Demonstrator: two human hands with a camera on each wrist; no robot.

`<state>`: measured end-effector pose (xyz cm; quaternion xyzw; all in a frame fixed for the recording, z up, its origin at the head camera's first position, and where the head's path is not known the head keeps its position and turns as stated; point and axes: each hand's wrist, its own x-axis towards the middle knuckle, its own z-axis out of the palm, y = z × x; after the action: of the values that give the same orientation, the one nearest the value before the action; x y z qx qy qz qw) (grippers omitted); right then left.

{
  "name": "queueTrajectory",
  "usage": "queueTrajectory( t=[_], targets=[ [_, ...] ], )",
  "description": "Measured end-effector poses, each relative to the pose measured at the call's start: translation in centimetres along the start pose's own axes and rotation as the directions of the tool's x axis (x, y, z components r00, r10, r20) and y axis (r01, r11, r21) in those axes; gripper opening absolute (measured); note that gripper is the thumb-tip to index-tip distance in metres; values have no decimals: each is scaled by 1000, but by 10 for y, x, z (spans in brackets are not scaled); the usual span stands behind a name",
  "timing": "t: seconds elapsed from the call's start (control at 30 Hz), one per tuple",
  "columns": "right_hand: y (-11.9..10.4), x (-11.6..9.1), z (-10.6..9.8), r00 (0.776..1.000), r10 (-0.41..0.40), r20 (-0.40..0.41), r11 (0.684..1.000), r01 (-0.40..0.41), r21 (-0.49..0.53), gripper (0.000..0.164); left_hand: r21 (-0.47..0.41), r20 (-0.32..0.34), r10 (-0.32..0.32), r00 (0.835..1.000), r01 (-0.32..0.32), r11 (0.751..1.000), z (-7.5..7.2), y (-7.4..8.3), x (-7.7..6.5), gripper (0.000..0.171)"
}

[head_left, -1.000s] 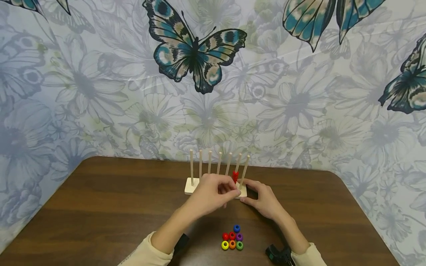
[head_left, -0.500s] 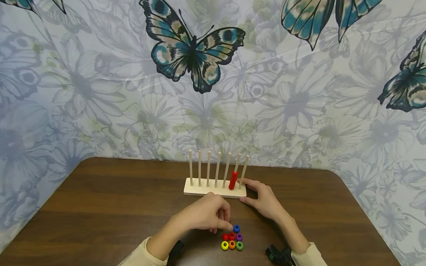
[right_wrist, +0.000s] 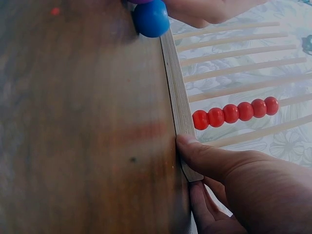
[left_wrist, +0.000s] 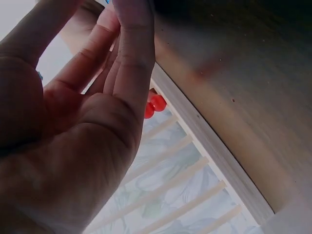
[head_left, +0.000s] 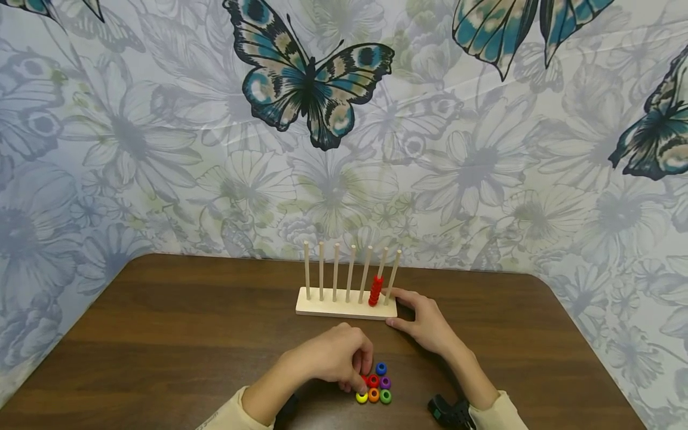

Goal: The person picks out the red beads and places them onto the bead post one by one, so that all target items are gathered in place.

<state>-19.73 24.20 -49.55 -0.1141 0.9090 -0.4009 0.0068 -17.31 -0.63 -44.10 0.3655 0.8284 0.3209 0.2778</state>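
At the loose beads, my left hand (head_left: 338, 355) has thumb and fingertip around the left red bead (head_left: 365, 379), mostly hidden by them. The left wrist view shows this hand (left_wrist: 97, 97) with curled fingers, the tips cut off at the top edge. My right hand (head_left: 421, 316) grips the right end of a pale wooden peg stand (head_left: 333, 306), thumb at the front edge, fingers behind. Up close, the right hand (right_wrist: 243, 180) holds the base (right_wrist: 175, 83) between thumb and fingers. Several red beads (right_wrist: 230, 112) are stacked on its second peg from the right.
Loose beads lie close together: blue (head_left: 381, 368), purple (head_left: 385, 383), red (head_left: 373, 381), yellow (head_left: 362, 398), orange (head_left: 374, 395) and green (head_left: 385, 396). The brown table (head_left: 215, 334) meets a butterfly-patterned backdrop (head_left: 333, 191). A black device (head_left: 451, 412) is at the right wrist.
My left hand has come away from the red stack, down toward the front, past the blue bead to the left red bead. The right hand stays on the stand.
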Motion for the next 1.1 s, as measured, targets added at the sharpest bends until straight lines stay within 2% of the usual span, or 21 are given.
queueTrajectory(
  t=[0.2, 0.7, 1.1],
  targets=[
    [1, 0, 1, 1000, 4, -1, 1000, -4, 1, 58, 43, 10, 16, 1000, -16, 999, 1, 0, 0, 25],
    [2, 1, 0, 1000, -12, -7, 1000, 12, 2, 58, -79, 9, 19, 1000, -18, 997, 2, -2, 1, 22],
    [2, 1, 0, 1000, -27, -7, 1000, 27, -1, 56, 97, -37, 24, 999, -20, 995, 9, -3, 4, 32]
  ],
)
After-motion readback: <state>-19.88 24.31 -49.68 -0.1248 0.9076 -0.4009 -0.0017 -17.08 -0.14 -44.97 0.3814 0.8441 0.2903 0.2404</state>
